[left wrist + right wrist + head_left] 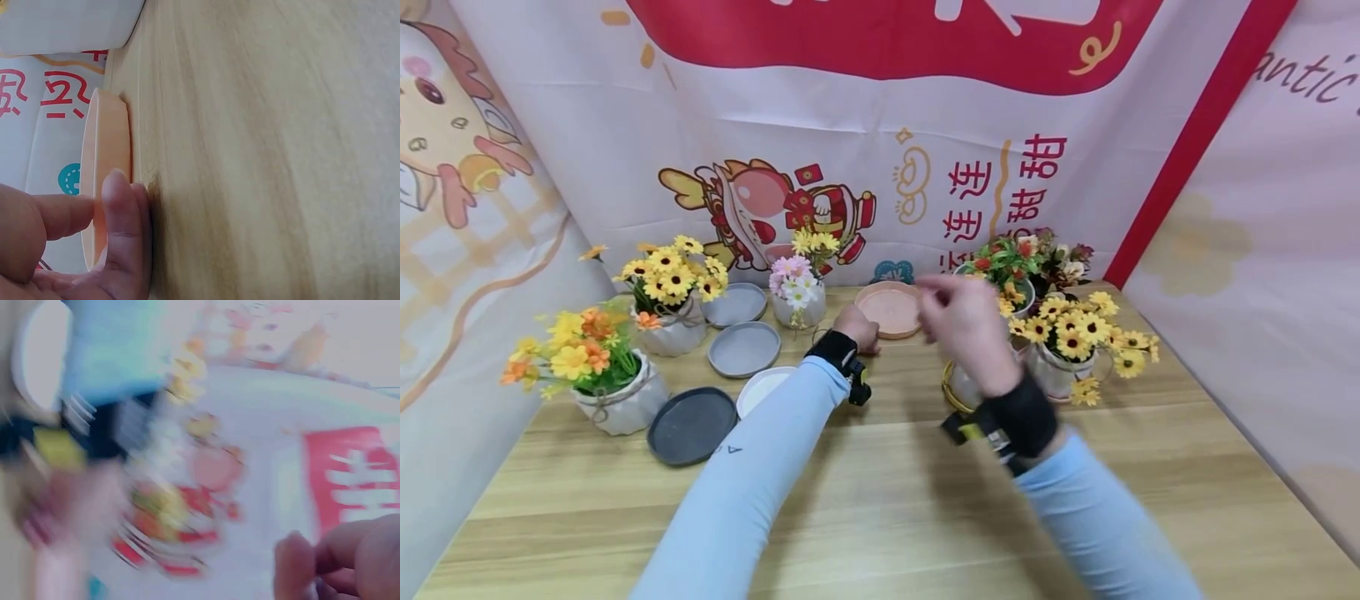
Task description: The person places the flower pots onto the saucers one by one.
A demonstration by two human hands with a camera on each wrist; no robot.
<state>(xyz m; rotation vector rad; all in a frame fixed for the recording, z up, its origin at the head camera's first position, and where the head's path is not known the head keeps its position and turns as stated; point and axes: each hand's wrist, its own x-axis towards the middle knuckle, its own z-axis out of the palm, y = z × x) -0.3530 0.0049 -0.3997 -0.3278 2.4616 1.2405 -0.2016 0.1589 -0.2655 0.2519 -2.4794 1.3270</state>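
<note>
Toward the back of the table, my left hand point(859, 327) is at the near left edge of a peach-pink plant saucer point(891, 307). Thumb and fingers pinch its rim in the left wrist view, where the saucer point(111, 140) appears edge-on, low over the wood. Blurred by motion, my right hand point(966, 325) is raised to the right of that saucer, with nothing in its loosely bent fingers point(294, 562). Below the right hand is a white pot with a yellow rim at its base point(958, 392), partly hidden by hand and wrist.
On the left stand potted yellow flowers point(673, 279) and yellow-orange flowers point(583, 350). Two grey saucers point(745, 348), a dark saucer point(692, 427) and a white saucer point(760, 390) lie beside them. More potted flowers point(1070, 329) crowd the right. A printed cloth point(850, 108) hangs behind.
</note>
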